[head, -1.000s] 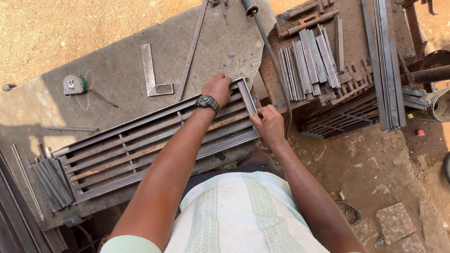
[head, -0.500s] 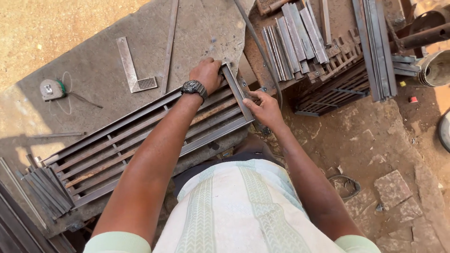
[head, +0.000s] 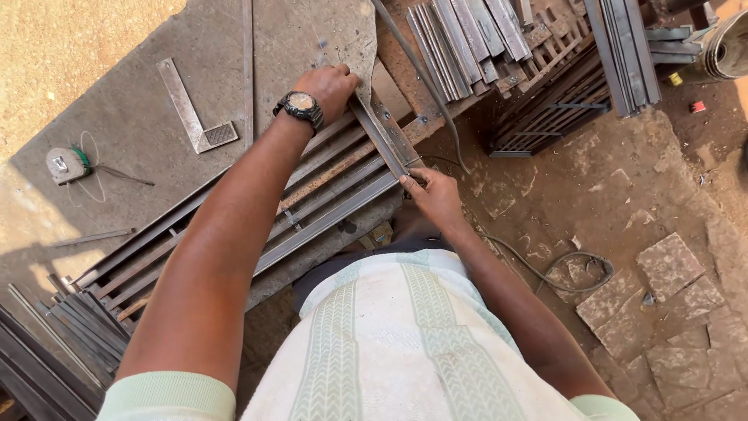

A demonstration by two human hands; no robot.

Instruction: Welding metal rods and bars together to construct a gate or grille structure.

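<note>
- The person is leaning over a grey metal worktable [head: 140, 132], and a long grille frame [head: 257, 218] of parallel steel bars is lying flat on it, running from the lower left up toward the right end of the table.
- The left hand [head: 327, 87] is resting on the far corner of the frame, fingers curled down over the top of a short flat bar [head: 382, 139] that is lying across the right end of the grille; a dark wristwatch [head: 298, 107] is sitting on that wrist.
- The right hand [head: 431, 195] is pinching the near end of the same flat bar between thumb and fingertips, closed tight on it at the frame's near corner.
- The flat bar is sitting crosswise on the ends of the long bars, touching them, tilted slightly from square.
- A steel try square [head: 195, 117] is lying on the table beyond the frame, well apart from both hands, and a tape measure [head: 66, 164] is lying further left.
- A bundle of cut flat strips [head: 467, 35] is stacked just past the table's right end, on top of another grille [head: 545, 101].
- More strips [head: 70, 327] are piled at the frame's lower left end.
- A dark cable [head: 545, 269] is trailing over the dirt and broken paving on the right.
</note>
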